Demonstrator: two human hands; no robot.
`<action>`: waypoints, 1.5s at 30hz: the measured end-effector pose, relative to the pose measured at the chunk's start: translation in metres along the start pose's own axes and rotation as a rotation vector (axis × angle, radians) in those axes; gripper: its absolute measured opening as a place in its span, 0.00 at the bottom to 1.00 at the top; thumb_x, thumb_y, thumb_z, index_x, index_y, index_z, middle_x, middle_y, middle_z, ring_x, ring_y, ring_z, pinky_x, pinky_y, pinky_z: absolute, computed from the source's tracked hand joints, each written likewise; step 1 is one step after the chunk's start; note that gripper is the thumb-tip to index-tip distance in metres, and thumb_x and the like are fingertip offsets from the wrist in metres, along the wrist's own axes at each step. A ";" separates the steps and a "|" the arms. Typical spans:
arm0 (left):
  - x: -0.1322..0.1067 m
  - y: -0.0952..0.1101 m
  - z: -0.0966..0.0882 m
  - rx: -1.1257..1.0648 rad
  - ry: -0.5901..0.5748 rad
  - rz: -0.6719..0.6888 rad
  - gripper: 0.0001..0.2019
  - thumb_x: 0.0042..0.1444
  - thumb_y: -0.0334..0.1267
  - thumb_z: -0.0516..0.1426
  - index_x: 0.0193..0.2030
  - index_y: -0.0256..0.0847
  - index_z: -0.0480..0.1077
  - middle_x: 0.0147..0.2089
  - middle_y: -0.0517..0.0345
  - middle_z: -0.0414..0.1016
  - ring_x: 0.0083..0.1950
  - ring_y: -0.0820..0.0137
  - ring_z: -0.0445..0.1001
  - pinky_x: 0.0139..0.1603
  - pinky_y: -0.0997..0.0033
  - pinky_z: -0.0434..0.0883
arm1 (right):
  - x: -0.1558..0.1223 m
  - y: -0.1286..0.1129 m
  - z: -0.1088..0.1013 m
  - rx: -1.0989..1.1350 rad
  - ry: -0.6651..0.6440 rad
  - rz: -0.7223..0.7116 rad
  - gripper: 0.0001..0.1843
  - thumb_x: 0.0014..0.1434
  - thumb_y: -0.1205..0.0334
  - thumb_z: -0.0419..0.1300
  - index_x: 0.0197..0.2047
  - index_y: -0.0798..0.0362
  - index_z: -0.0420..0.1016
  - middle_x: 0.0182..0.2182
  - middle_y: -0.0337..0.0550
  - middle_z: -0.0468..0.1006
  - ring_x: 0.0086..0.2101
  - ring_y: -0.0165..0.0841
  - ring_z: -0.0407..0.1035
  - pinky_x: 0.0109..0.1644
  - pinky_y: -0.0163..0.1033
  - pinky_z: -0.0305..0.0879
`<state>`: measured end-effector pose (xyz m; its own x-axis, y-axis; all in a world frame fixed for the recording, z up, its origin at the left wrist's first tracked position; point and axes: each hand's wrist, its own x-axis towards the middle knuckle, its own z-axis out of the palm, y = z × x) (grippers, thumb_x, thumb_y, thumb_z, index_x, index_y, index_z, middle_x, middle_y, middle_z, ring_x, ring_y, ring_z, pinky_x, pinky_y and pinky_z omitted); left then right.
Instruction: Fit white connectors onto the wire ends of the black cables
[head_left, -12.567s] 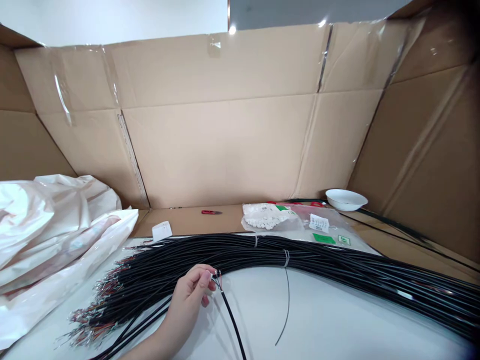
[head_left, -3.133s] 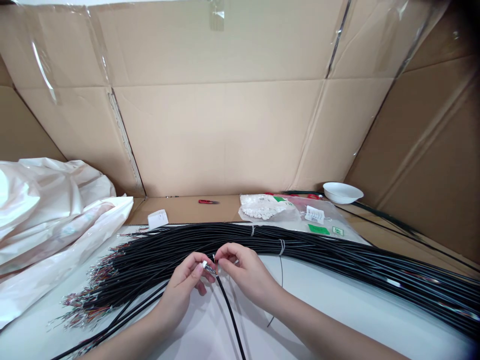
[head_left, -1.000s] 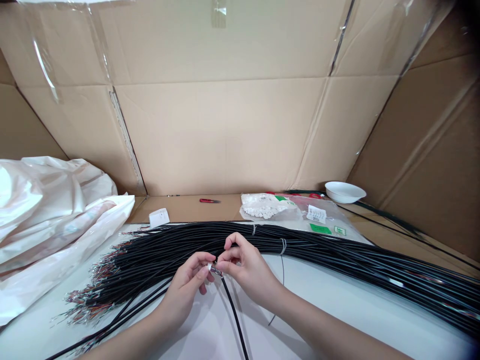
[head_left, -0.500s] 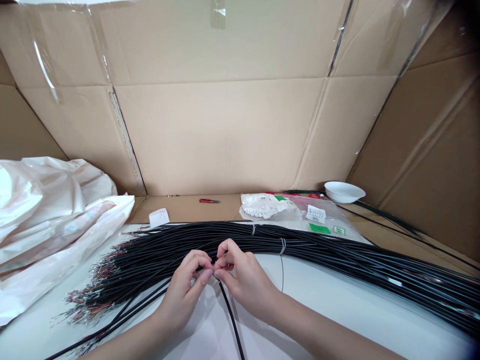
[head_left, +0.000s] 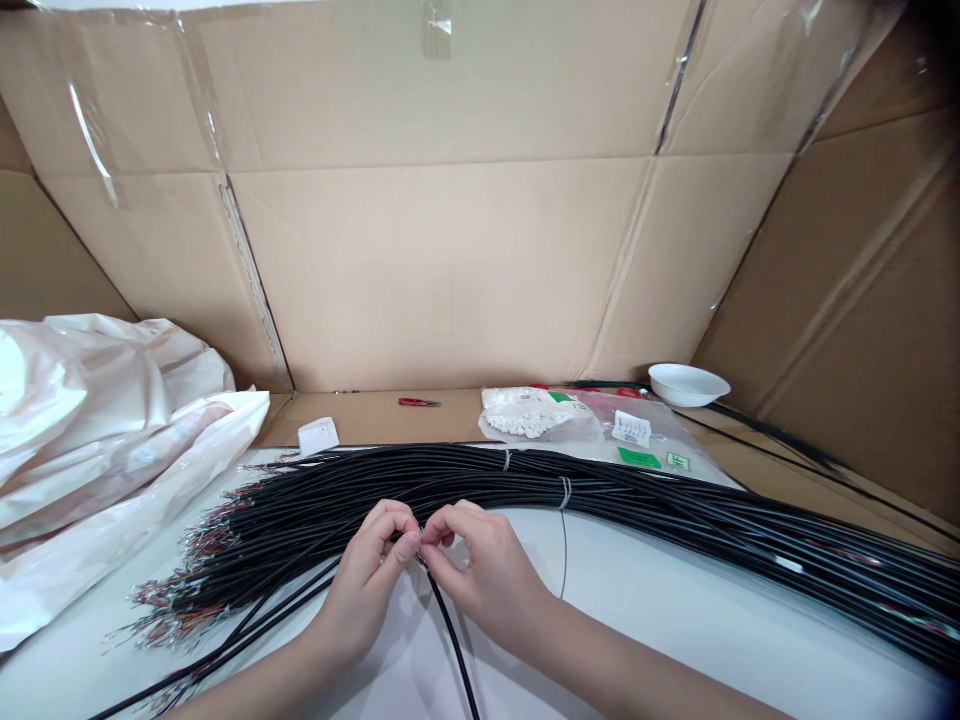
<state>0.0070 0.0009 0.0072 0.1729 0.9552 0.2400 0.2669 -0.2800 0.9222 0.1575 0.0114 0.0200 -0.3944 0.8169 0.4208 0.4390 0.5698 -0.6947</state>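
Note:
A single black cable (head_left: 452, 632) runs up from the bottom edge to the fingertips of both hands. My left hand (head_left: 375, 570) is closed in a pinch at the cable's wire end. Close beside it, my right hand (head_left: 476, 560) pinches at the same end, thumb and forefinger together. Thin wires show between the fingertips, but any small part there is too tiny to make out. Behind the hands lies a thick bundle of black cables (head_left: 660, 500), held by thin ties (head_left: 566, 492). Stripped coloured wire ends (head_left: 202, 560) fan out at its left.
White plastic sheeting (head_left: 112, 430) is heaped at left. Along the back lie a paper slip (head_left: 318, 436), red-handled tweezers or a similar tool (head_left: 418, 402), a bag of small white parts (head_left: 525, 415) and a white bowl (head_left: 688, 384). Cardboard walls (head_left: 450, 270) stand behind.
My right hand has shifted slightly left and its raised forefinger has come down to the wire end. The black cable has swung a little left. My left hand has barely moved.

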 end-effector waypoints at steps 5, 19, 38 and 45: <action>-0.001 0.000 0.000 -0.045 0.008 0.002 0.10 0.57 0.40 0.50 0.27 0.40 0.63 0.34 0.58 0.61 0.37 0.68 0.62 0.36 0.74 0.60 | 0.001 0.000 0.002 -0.048 0.065 -0.083 0.05 0.52 0.71 0.54 0.27 0.54 0.66 0.28 0.40 0.70 0.31 0.30 0.62 0.36 0.36 0.58; 0.000 -0.010 0.003 -0.086 -0.019 -0.242 0.17 0.56 0.48 0.48 0.23 0.39 0.60 0.20 0.66 0.56 0.20 0.76 0.49 0.19 0.77 0.47 | 0.006 -0.002 -0.009 -0.012 -0.023 0.059 0.06 0.53 0.72 0.53 0.27 0.54 0.67 0.33 0.40 0.65 0.36 0.31 0.60 0.42 0.37 0.58; -0.001 -0.015 0.004 -0.181 -0.177 -0.200 0.14 0.58 0.45 0.48 0.31 0.36 0.65 0.22 0.64 0.59 0.21 0.78 0.51 0.21 0.77 0.48 | 0.014 -0.007 -0.028 0.088 -0.302 0.262 0.06 0.50 0.68 0.55 0.24 0.53 0.71 0.33 0.38 0.64 0.38 0.30 0.61 0.42 0.35 0.55; -0.004 -0.014 0.003 -0.107 -0.184 -0.170 0.14 0.58 0.45 0.47 0.32 0.37 0.64 0.23 0.64 0.60 0.22 0.77 0.53 0.22 0.77 0.51 | 0.013 -0.005 -0.026 0.098 -0.289 0.281 0.06 0.49 0.69 0.55 0.24 0.54 0.71 0.32 0.37 0.63 0.35 0.29 0.61 0.38 0.33 0.55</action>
<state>0.0055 0.0010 -0.0079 0.3064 0.9515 0.0287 0.2067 -0.0959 0.9737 0.1714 0.0218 0.0442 -0.4867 0.8728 0.0354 0.4884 0.3055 -0.8174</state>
